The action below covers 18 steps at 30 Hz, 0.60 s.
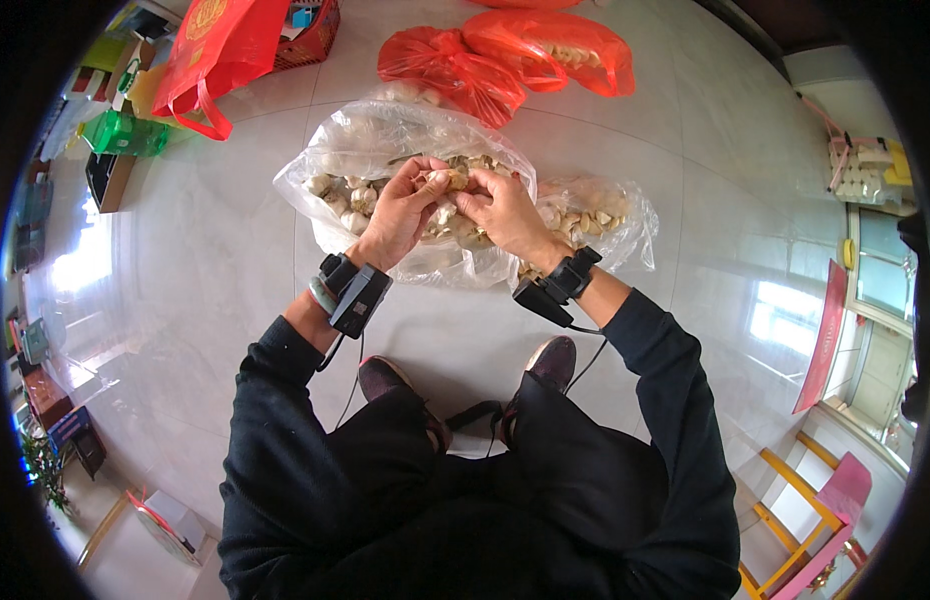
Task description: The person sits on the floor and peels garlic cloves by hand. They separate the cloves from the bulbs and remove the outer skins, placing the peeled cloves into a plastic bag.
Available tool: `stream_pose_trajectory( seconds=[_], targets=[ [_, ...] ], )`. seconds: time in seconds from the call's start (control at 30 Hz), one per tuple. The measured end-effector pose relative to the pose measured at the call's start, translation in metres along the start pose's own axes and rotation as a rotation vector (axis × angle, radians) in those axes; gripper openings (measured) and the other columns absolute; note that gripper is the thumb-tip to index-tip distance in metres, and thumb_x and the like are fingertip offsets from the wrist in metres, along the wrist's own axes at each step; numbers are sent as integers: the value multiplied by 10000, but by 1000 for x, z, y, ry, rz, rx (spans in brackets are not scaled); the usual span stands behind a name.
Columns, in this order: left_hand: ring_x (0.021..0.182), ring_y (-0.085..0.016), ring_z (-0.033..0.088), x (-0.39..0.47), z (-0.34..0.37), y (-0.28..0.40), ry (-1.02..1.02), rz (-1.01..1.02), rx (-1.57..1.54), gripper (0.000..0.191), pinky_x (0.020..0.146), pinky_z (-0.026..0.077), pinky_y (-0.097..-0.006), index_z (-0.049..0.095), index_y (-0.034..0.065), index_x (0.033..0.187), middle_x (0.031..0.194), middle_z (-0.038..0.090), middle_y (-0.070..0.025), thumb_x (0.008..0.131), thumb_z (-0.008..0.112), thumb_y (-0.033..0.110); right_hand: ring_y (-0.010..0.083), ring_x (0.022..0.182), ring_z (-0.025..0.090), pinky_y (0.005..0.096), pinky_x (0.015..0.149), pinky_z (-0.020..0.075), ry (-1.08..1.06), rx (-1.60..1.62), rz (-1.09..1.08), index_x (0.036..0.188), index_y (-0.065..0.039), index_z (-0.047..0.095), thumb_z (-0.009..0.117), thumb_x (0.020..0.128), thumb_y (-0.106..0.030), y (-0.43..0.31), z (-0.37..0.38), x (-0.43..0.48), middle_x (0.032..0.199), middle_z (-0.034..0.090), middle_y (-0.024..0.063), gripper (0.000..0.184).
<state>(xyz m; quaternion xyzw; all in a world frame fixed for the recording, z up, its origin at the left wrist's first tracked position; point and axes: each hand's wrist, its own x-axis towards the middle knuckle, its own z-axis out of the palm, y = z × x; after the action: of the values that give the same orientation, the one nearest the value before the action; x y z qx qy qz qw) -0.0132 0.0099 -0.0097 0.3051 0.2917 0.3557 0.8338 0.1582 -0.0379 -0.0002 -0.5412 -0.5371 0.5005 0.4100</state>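
Note:
Between the fingertips of both my hands is a piece of a garlic bulb, partly hidden by my thumbs. My left hand pinches it from the left, and my right hand grips its other side. Beneath them lies a large clear plastic bag, its mouth spread wide. Whole garlic bulbs show in its left part; loose cloves and papery skins lie under my hands. To the right, a second clear plastic bag holds separated garlic cloves.
Behind the clear bags, a tied red plastic bag and another red bag rest on the tiled floor. A red tote bag, a red basket and a green bottle stand far left. My shoes are close in front.

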Motion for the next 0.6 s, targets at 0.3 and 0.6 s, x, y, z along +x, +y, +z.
stream_pose_trajectory(
  seconds=[0.3, 0.6],
  targets=[
    [964, -109, 587, -4, -1, 3, -19, -69, 114, 255, 886, 482, -245, 560, 36, 1168, 1053, 618, -23, 971, 551, 198, 151, 698, 577, 308, 670, 476, -27, -45, -28, 881, 19, 597, 614, 859, -126, -1, -8, -1, 750, 629, 109, 148],
    [851, -90, 554, -1, -18, 6, -98, -140, -154, 312, 820, 488, -221, 602, 29, 1108, 989, 603, -8, 1009, 462, 290, 122, 615, 579, 295, 574, 465, 73, -130, 34, 852, 37, 636, 651, 898, -269, 1, -9, 0, 671, 626, 89, 309]
  ],
)
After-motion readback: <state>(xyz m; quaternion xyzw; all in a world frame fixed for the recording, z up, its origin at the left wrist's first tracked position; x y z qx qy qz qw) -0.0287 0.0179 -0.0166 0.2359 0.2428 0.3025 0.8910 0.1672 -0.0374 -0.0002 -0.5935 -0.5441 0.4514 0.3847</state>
